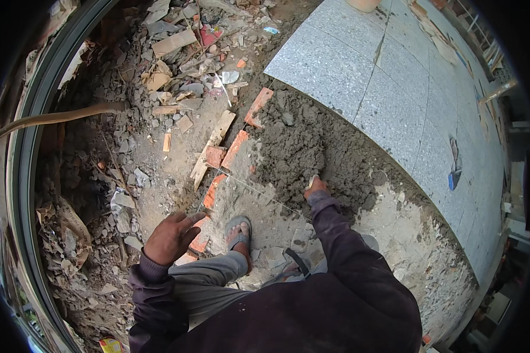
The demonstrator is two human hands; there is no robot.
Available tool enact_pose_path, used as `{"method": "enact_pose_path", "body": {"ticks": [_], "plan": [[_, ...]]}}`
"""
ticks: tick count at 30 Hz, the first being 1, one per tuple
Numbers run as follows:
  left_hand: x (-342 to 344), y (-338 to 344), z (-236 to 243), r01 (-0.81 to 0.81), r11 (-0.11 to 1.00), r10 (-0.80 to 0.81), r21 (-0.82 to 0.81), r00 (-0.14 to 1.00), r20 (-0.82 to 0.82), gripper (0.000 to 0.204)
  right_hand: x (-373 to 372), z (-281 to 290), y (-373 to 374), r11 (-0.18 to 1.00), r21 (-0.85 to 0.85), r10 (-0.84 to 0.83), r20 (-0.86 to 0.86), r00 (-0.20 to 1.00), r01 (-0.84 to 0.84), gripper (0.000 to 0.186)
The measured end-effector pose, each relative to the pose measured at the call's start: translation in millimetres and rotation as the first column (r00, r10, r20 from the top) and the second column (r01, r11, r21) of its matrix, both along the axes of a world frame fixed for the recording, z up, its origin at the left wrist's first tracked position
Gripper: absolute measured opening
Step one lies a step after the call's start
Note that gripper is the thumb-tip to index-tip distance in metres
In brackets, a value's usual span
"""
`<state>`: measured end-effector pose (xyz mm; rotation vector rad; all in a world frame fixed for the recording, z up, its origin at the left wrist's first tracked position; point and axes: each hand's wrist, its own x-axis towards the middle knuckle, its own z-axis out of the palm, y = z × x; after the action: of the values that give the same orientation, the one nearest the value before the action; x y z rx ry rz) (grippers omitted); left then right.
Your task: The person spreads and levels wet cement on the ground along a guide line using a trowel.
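Note:
My right hand is closed at the near edge of a heap of wet grey mortar. Its fingers curl downward, and what they grip, if anything, is hidden. To the lower left, my left hand hangs above the ground with its fingers stretched out and nothing in them. Its fingertips come close to a broken row of orange-red bricks set along the mortar's left side. One brick piece sits just left of that row. A thin string crosses the rough bed from the bricks toward my right forearm.
Grey speckled tiles cover the right side, with a blue-tipped tool lying on them. A wooden plank lies left of the bricks. Rubble and scraps spread over the left. My sandaled foot stands beside the bricks.

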<state>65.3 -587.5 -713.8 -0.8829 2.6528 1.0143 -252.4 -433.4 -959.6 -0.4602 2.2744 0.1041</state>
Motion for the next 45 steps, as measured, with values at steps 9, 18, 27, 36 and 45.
{"method": "enact_pose_path", "body": {"ticks": [9, 18, 27, 36, 45], "plan": [[-13, 9, -9, 0.072, 0.997, -0.072, -0.016, 0.997, -0.005, 0.030, 4, -39, 11, 0.934, -0.355, 0.080, 0.073, 0.994, -0.049, 0.051], [-6, 14, -15, 0.045, 0.999, -0.044, -0.030, 0.999, 0.015, 0.030, 19, 31, -15, 0.517, 0.155, 0.098, 0.966, -0.239, 0.842, 0.026], [0, 15, -7, 0.015, 0.998, -0.015, -0.060, 1.000, -0.005, 0.030, -31, 24, -68, 0.736, -0.222, -0.392, 0.631, 0.670, 0.639, 0.031], [-10, 11, 2, -0.023, 0.992, 0.025, -0.121, 1.000, 0.014, 0.028, 47, 43, -134, 0.805, 0.031, 0.571, 0.231, 0.788, -0.592, 0.033], [-18, 19, -22, 0.048, 0.985, -0.046, -0.163, 0.999, 0.020, 0.026, 52, 46, -65, 0.214, 0.126, 0.966, 0.122, 0.229, -0.969, 0.028]]}}
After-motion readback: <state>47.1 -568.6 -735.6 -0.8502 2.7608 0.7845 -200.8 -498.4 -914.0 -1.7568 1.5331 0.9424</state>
